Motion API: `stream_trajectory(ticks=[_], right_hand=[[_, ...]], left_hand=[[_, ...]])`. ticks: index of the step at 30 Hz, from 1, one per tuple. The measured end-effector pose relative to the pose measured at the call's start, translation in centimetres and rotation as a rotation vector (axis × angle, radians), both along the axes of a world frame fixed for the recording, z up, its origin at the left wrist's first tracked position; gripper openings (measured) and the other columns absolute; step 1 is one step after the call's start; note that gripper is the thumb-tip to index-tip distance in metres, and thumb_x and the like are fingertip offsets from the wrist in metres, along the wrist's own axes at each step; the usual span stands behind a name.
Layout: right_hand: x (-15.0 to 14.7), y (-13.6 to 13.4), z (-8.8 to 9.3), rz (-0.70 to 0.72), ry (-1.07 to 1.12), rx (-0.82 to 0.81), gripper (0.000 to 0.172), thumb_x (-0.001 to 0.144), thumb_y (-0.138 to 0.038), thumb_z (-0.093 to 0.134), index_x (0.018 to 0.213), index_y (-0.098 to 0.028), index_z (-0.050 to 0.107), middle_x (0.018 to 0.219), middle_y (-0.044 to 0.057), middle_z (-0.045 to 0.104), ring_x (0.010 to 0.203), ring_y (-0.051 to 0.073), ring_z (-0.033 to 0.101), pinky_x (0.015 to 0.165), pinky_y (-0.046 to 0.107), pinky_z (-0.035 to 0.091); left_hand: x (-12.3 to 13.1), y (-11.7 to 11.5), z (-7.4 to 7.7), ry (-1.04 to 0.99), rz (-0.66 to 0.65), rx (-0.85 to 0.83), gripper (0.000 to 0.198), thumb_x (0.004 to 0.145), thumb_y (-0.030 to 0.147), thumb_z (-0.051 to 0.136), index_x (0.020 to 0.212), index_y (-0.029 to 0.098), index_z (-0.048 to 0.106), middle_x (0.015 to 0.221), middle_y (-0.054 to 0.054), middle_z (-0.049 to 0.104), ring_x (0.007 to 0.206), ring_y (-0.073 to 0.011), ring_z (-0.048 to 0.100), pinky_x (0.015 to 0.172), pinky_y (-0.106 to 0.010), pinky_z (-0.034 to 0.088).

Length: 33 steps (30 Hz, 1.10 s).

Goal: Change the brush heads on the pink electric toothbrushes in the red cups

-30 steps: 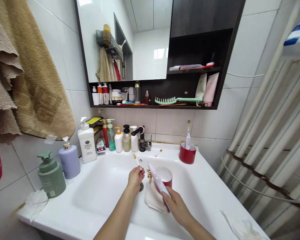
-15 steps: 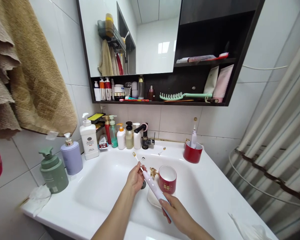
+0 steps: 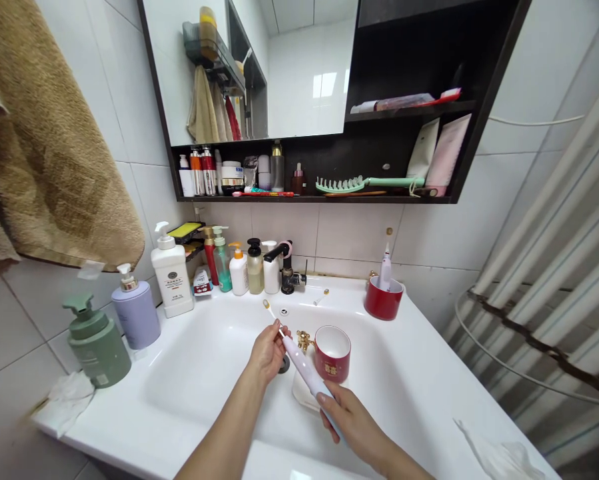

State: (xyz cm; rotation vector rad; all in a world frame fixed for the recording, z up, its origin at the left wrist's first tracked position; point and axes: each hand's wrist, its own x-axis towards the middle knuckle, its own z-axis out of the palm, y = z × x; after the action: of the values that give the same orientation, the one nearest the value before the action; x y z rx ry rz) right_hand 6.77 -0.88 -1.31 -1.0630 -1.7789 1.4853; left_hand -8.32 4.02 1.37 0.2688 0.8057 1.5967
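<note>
My right hand [image 3: 346, 410] is wrapped round the lower handle of a pale pink and blue electric toothbrush [image 3: 302, 365], held slanting over the sink. My left hand [image 3: 269, 350] pinches the toothbrush head [image 3: 272, 312] where its neck meets the top of the handle. The bristle end points up and away toward the faucet. Just beyond the handle, a red cup [image 3: 333, 360] with a gold handle stands upright in the sink on a whitish pad [image 3: 304, 393]. Another small brush head [image 3: 322, 297] lies on the sink's back ledge.
A second red cup [image 3: 383, 303] on the back right corner holds another electric toothbrush [image 3: 385, 270]. The black faucet [image 3: 288, 270] stands behind the white sink [image 3: 204, 393]. Pump bottles, among them a purple bottle [image 3: 138, 317], line the left and back. Crumpled tissue [image 3: 502, 460] lies front right.
The view has shifted slightly, so the surroundings sit a little higher and further left. Both hands keep the same hold on the toothbrush, with little visible movement.
</note>
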Motion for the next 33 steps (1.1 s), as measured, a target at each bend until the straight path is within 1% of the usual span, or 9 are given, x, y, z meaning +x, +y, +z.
stream_trajectory(ticks=[5,9,12,16,18,23,27,28,33], right_hand=[[-0.2,-0.2,0.5,0.003,0.033,-0.057,0.030,0.070,-0.045,0.035,0.066,-0.015,0.039,0.046,-0.006,0.039,0.035,0.003,0.032,0.036,0.017,0.025],[-0.2,-0.1,0.6,-0.002,0.050,-0.084,0.030,0.070,-0.044,0.034,0.066,-0.015,0.039,0.046,-0.006,0.039,0.034,0.003,0.032,0.037,0.017,0.025],[-0.2,0.0,0.2,-0.025,0.012,-0.048,0.030,0.069,-0.044,0.035,0.067,-0.015,0.040,0.046,-0.007,0.037,0.036,0.004,0.032,0.036,0.017,0.027],[-0.1,0.0,-0.4,-0.099,-0.071,0.048,0.030,0.068,-0.045,0.037,0.071,-0.016,0.042,0.048,-0.006,0.038,0.039,0.006,0.036,0.038,0.019,0.031],[-0.1,0.0,-0.6,-0.107,-0.087,0.060,0.031,0.068,-0.045,0.036,0.072,-0.016,0.043,0.049,-0.006,0.039,0.039,0.006,0.037,0.039,0.019,0.031],[-0.3,-0.2,-0.3,-0.117,-0.083,0.027,0.029,0.068,-0.044,0.037,0.069,-0.016,0.042,0.048,-0.006,0.038,0.038,0.005,0.036,0.038,0.018,0.030],[-0.5,-0.5,0.1,-0.060,-0.015,-0.110,0.028,0.070,-0.043,0.032,0.066,-0.015,0.038,0.046,-0.006,0.039,0.034,0.004,0.033,0.036,0.017,0.026],[-0.6,-0.6,0.1,-0.054,-0.003,-0.121,0.029,0.070,-0.043,0.032,0.066,-0.015,0.038,0.046,-0.006,0.039,0.033,0.003,0.033,0.036,0.017,0.026],[-0.7,-0.4,-0.1,-0.099,-0.031,-0.046,0.027,0.068,-0.042,0.036,0.065,-0.016,0.038,0.046,-0.007,0.038,0.035,0.004,0.033,0.037,0.018,0.028]], left_hand=[[0.0,0.0,-0.1,0.002,-0.015,0.024,0.010,0.067,0.015,0.049,0.059,0.013,0.043,0.052,-0.001,0.050,0.049,-0.0074,0.051,0.050,-0.018,0.043],[-0.2,0.1,-0.2,0.029,-0.026,0.031,0.010,0.067,0.016,0.049,0.059,0.013,0.043,0.052,0.000,0.051,0.050,-0.0075,0.051,0.051,-0.019,0.043],[-0.1,0.1,-0.3,0.093,-0.040,0.035,0.011,0.067,0.016,0.049,0.058,0.013,0.043,0.053,-0.001,0.052,0.050,-0.0077,0.052,0.052,-0.019,0.043],[0.0,0.0,-0.3,0.157,-0.054,0.025,0.012,0.065,0.017,0.050,0.057,0.013,0.043,0.054,-0.002,0.053,0.052,-0.0083,0.052,0.053,-0.019,0.043],[0.0,-0.1,-0.3,0.174,-0.066,0.026,0.013,0.064,0.018,0.051,0.057,0.013,0.043,0.054,-0.002,0.053,0.052,-0.0086,0.053,0.052,-0.019,0.043],[-0.2,-0.1,-0.3,0.237,-0.098,0.021,0.014,0.062,0.019,0.054,0.056,0.013,0.043,0.053,-0.002,0.053,0.051,-0.0081,0.052,0.051,-0.018,0.042],[-0.2,-0.1,-0.4,0.267,-0.123,0.027,0.015,0.061,0.020,0.054,0.055,0.013,0.042,0.054,-0.002,0.054,0.050,-0.0080,0.052,0.050,-0.019,0.042],[-0.2,-0.1,-0.5,0.269,-0.129,0.030,0.016,0.061,0.020,0.054,0.055,0.013,0.042,0.054,-0.002,0.054,0.050,-0.0081,0.052,0.050,-0.019,0.042],[-0.2,0.0,-0.6,0.270,-0.152,0.048,0.015,0.061,0.021,0.054,0.055,0.013,0.042,0.054,-0.002,0.055,0.051,-0.0086,0.052,0.052,-0.020,0.042]])
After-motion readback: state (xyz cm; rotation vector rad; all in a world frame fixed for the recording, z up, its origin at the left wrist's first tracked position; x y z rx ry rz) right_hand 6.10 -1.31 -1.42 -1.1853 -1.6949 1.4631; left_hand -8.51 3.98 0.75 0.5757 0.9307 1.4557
